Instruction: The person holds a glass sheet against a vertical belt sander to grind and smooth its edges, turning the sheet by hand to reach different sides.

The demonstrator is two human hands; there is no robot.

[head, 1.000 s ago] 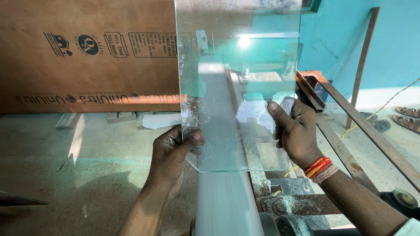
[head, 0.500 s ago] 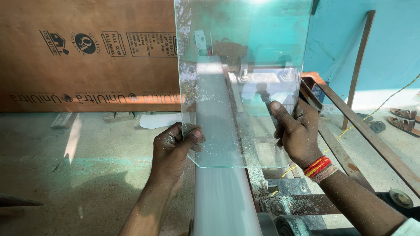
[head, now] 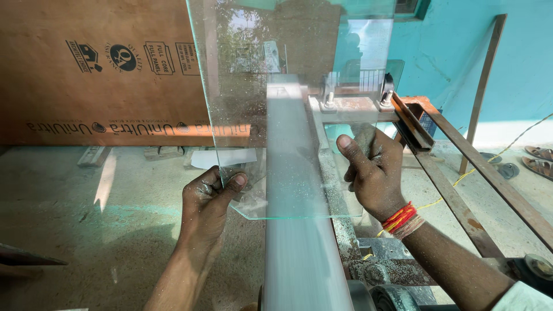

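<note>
Glass pane [head: 288,115] top edge cut off at 12 o'clock. Grinding belt [head: 296,230] motion-blurred, surface detail unreadable. Right hand [head: 374,173] fingertips hidden behind pane. Both forearms cut off at 6 o'clock. Sandals [head: 538,158] at 3 o'clock partly out of frame.

A small glass workshop, rough and dusty. A moving sanding belt [head: 299,230] runs down the middle on a rusty steel frame [head: 461,173] with bolts and rollers, and a clear glass pane [head: 288,86] speckled with grit stands on edge against the belt. A large brown board [head: 98,69] leans on the back wall, the floor [head: 86,219] is bare concrete, and the wall [head: 518,63] at right is painted turquoise.
</note>
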